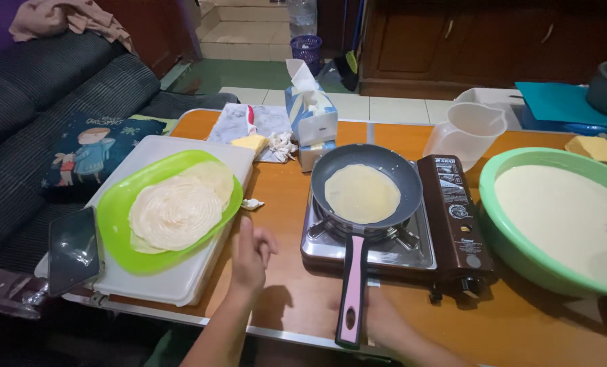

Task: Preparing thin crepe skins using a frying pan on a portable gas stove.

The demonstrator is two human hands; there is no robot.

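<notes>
My left hand point(250, 257) stands on its edge on the orange table point(297, 299), fingers apart and holding nothing, just right of a green plate point(116, 217) stacked with thin crepes point(178, 211). Low on the table beside the pink pan handle point(352, 292) lies my right hand point(385, 321); the handle hides its fingers, so its grip is unclear. The dark frying pan point(366, 178) sits on a portable gas stove point(446, 224) and holds a pale round crepe point(362, 194).
A large green bowl of pale batter point(562, 217) stands at the right, with a clear plastic jug point(468, 132) behind the stove. A tissue box point(310, 115) and cloth are at the back. The plate rests on a white tray point(181, 278), a phone point(74, 250) at its left edge. A sofa lies left.
</notes>
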